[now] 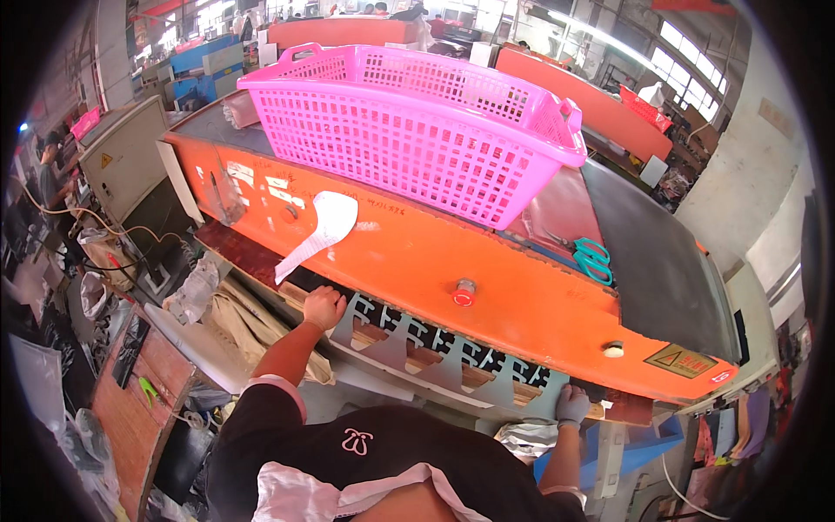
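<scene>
A long grey sheet with cut-out shapes [450, 372] lies in the slot under the orange front of a machine. Black, toothed-looking gaps show along its far side, and strips of wood show beneath. My bare left hand [324, 307] is closed at the sheet's left end, its fingers curled over the edge. At the right end my right hand [572, 404], in a grey glove, grips the sheet's edge with the fingers bent. Both fingertips are partly hidden.
The orange machine beam [391, 248] carries a red push button [464, 293] and a white paper pattern [326, 224]. On top stand a large pink basket [409, 130] and teal-handled scissors [593, 261]. A wooden board [143, 409] is at left; a blue frame [639, 448] stands lower right.
</scene>
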